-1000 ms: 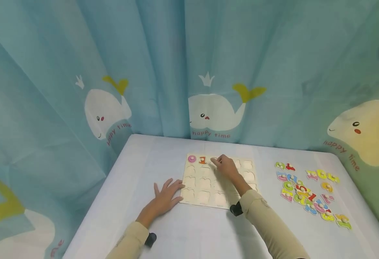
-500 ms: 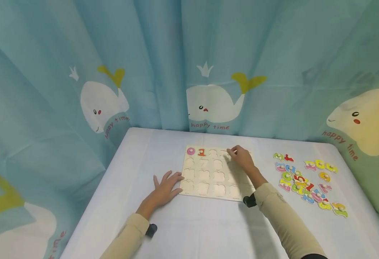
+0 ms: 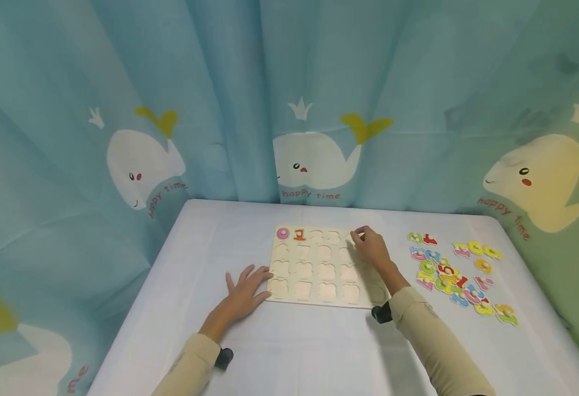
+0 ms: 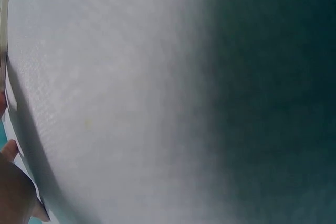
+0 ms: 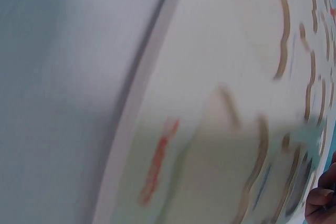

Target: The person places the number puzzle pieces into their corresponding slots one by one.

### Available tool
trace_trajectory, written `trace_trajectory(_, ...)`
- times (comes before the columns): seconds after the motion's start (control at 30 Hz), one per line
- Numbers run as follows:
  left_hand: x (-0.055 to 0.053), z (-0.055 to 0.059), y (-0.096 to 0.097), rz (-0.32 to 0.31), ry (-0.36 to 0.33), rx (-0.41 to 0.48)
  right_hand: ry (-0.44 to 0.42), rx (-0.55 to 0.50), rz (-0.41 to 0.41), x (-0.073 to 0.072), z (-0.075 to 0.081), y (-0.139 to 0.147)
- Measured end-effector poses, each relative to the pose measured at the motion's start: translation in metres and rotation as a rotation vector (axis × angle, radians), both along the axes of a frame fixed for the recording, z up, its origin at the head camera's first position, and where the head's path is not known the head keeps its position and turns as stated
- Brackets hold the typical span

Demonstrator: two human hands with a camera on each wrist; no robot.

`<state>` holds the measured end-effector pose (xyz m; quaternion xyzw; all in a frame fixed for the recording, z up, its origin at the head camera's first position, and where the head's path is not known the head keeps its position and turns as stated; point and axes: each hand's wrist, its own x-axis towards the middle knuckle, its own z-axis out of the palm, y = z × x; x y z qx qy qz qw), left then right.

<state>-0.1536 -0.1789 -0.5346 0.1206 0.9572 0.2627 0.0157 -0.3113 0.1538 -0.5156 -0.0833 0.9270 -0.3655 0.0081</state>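
Note:
A pale wooden number puzzle board (image 3: 314,302) lies on the white table, with rows of shaped recesses. In its top left corner sit a pink 0 piece (image 3: 282,234) and a red 1 piece (image 3: 299,235). My left hand (image 3: 243,294) lies spread beside the board, fingertips right at its left edge. Over the top row, towards the right end, my right hand (image 3: 372,247) has thumb and fingers brought together in a pinch. A small puzzle piece seems to be between the fingertips, mostly hidden by the hand; I cannot tell which number it is.
Right of the board, a loose heap of colourful number pieces (image 3: 446,270) is spread out, some overlapping. A green 3 (image 3: 415,238) and a red 4 (image 3: 430,240) lie behind the heap. A blue whale-print curtain (image 3: 240,110) hangs behind the table (image 3: 289,352).
My right hand has moved right along the top row, from beside the red 1 to near the row's right end. The left hand stays at the board's edge; the head view has shifted slightly.

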Motion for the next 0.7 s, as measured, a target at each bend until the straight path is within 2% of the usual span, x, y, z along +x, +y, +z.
trace_trajectory(0.3, 0.000, 0.004, -0.002, -0.014, -0.031, 0.001, 0.025, 0.027, -0.076, -0.001, 0.001, 0.030)
trace_trajectory(0.5, 0.001, 0.001, -0.005, -0.003, -0.032, -0.010, 0.038, 0.024, -0.111, 0.001, -0.001, 0.044)
trace_trajectory(0.7, -0.001, -0.001, -0.004, -0.025, -0.030, 0.027, 0.057, 0.037, -0.162, 0.000, -0.003, 0.060)
